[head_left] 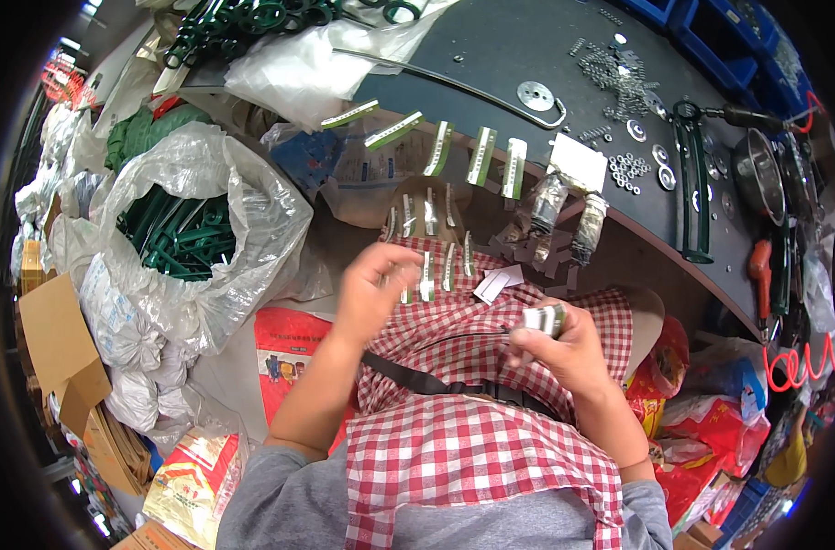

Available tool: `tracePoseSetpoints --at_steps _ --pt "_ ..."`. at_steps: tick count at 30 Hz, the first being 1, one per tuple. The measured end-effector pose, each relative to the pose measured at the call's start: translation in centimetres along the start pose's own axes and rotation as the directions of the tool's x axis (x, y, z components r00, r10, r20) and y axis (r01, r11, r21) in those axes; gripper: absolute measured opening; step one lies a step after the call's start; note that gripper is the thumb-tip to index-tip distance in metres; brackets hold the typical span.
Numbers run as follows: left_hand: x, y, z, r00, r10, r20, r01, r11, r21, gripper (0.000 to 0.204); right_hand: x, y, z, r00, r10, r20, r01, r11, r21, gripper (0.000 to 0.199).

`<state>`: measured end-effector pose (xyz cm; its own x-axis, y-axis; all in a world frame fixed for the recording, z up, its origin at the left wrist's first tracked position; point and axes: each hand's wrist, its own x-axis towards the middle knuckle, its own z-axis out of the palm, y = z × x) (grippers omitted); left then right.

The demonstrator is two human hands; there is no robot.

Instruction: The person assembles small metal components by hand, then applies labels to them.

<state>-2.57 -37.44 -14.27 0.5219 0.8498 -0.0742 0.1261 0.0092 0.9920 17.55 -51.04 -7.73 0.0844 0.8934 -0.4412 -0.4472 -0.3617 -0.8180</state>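
Note:
My right hand (569,346) is closed on a small stack of white-and-green labels (542,320), pinched between thumb and fingers. Over my lap, my left hand (370,286) has its fingers loosely bent and apart, beside the label strips (427,278) on my knee; nothing shows plainly between them. More strips stand in rows on the checked apron (491,440). Along the bench edge hang several green-and-white labels (481,156). A white slip of paper (498,283) lies on my lap between the hands.
The dark bench (500,55) carries springs (614,78), washers (628,172), a metal rod (436,69) and a tall green frame (691,183). At left stands a plastic sack of green parts (261,229). A metal bowl (759,174) sits at right.

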Motion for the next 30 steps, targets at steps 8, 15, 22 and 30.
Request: tracePoseSetpoints --at_steps 8,15,22,30 --pt "-2.1 5.5 5.6 0.893 0.332 0.304 -0.338 0.941 -0.036 0.014 -0.3 0.5 0.7 0.996 -0.076 0.047 0.089 0.889 -0.449 0.018" --pt "-2.5 5.8 6.3 0.959 0.139 0.245 -0.044 0.933 -0.357 0.007 -1.5 0.3 0.7 0.993 -0.118 -0.009 0.118 0.991 -0.063 0.018" --pt "-2.3 8.3 5.4 0.877 0.321 0.357 -0.258 0.943 -0.212 0.008 -2.5 -1.9 1.2 0.994 -0.010 0.106 -0.005 0.990 0.141 0.017" --pt "-2.1 10.4 5.4 0.743 0.574 0.346 -0.599 0.799 -0.039 0.007 -4.0 -3.4 2.1 0.987 -0.011 0.163 0.000 0.998 0.068 0.012"
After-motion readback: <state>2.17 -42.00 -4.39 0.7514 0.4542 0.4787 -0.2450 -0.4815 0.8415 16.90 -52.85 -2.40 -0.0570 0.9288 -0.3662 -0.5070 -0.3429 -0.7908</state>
